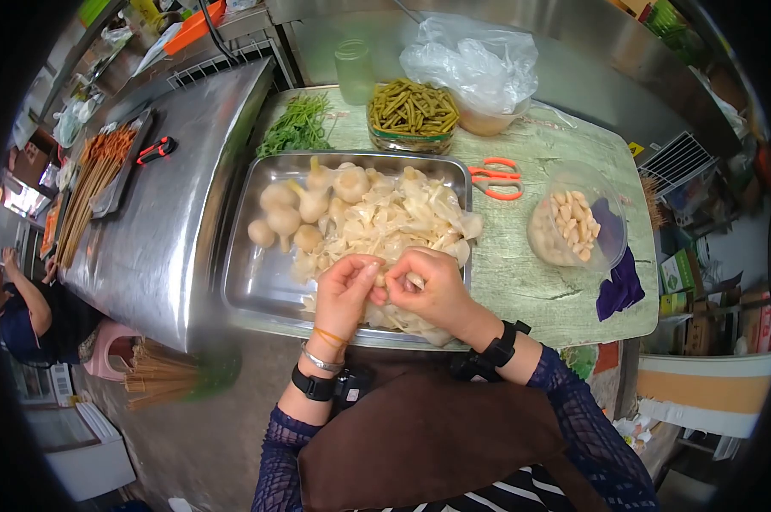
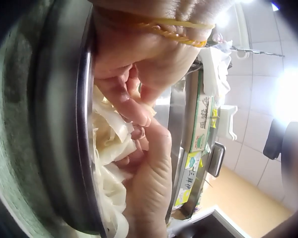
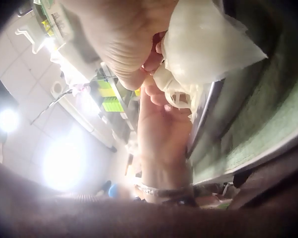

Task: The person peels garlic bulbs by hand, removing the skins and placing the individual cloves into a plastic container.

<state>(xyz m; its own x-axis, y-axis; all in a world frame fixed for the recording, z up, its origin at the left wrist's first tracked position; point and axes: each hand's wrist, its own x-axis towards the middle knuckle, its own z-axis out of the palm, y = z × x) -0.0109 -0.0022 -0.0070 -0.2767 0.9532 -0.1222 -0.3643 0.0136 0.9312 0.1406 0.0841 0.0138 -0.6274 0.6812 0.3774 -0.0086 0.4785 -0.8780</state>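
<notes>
Surface: pale green marbled table (image 1: 531, 282), butted on its left against a steel counter (image 1: 172, 213). A crowded kitchen sits behind, with tiled wall and bright lamps in the wrist views. A tray of skewers (image 1: 91, 183) lies on the counter, and a bundle of bamboo sticks (image 1: 159, 371) stands below its near edge.

On the table:
- A steel tray (image 1: 249, 290) sits at the near edge, with whole garlic bulbs (image 1: 296, 209) at its far left and a heap of papery garlic skins (image 1: 403, 218) filling the middle and right.
- Right of the tray is a clear tub of peeled cloves (image 1: 573, 226), with a purple cloth (image 1: 620, 286) just beside it.
- Orange scissors (image 1: 495, 179) lie behind the tray's right corner.
- The far row holds green herbs (image 1: 298, 126), a cloudy cup (image 1: 354, 70), a tub of green beans (image 1: 413, 109) and a plastic bag (image 1: 475, 60).

Hands: both are over the tray's near rim — knuckles up, fingertips meeting.
- The right hand (image 1: 432, 286) has its fingers curled tight, pinching a garlic clove (image 1: 414, 279) between thumb and forefinger.
- The left hand (image 1: 344, 294) is also curled, with its fingers (image 2: 131, 106) closed narrow on the same clove from the left side.
- The clove sits just above the skin heap, between the two sets of fingertips.
- The right wrist view shows a broad flake of skin (image 3: 203, 44) against the right fingers.
</notes>
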